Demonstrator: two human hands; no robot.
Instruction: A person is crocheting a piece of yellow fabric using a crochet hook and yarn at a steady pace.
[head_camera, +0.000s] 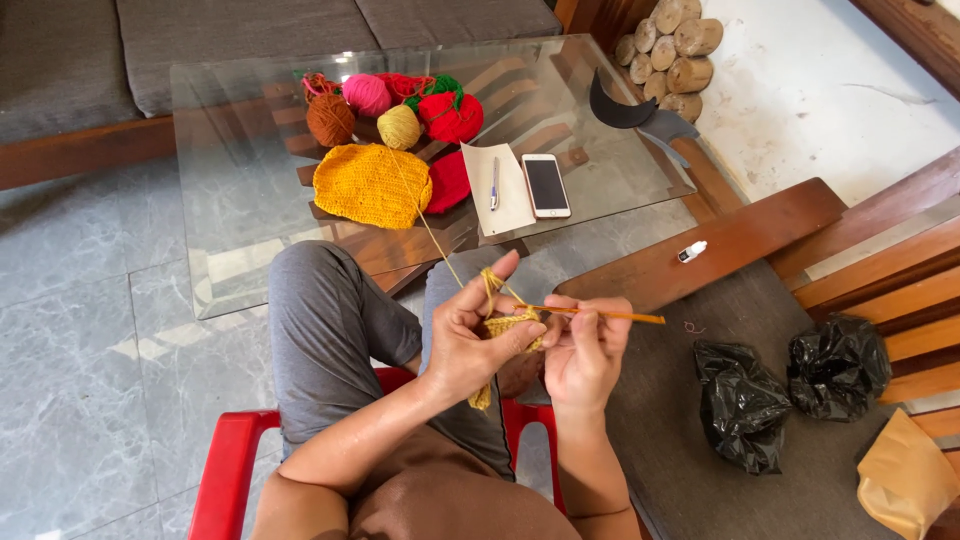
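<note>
My left hand (470, 335) pinches a small mustard-yellow crochet piece (508, 326) above my lap, with the yellow strand (430, 228) looped over its raised forefinger. My right hand (588, 350) grips an orange crochet hook (610, 315) whose tip is in the piece. The strand runs up to a mustard yarn ball (398, 127) on the glass table (230, 180). A finished yellow crochet round (370, 185) lies on that table.
Brown (330, 120), pink (366, 94) and red (452, 117) yarn balls, a paper with a pen (497, 185) and a phone (546, 185) rest on the table. Two black plastic bags (745, 400) and a brown paper bag (905, 480) lie on the bench at right. I sit on a red chair (225, 460).
</note>
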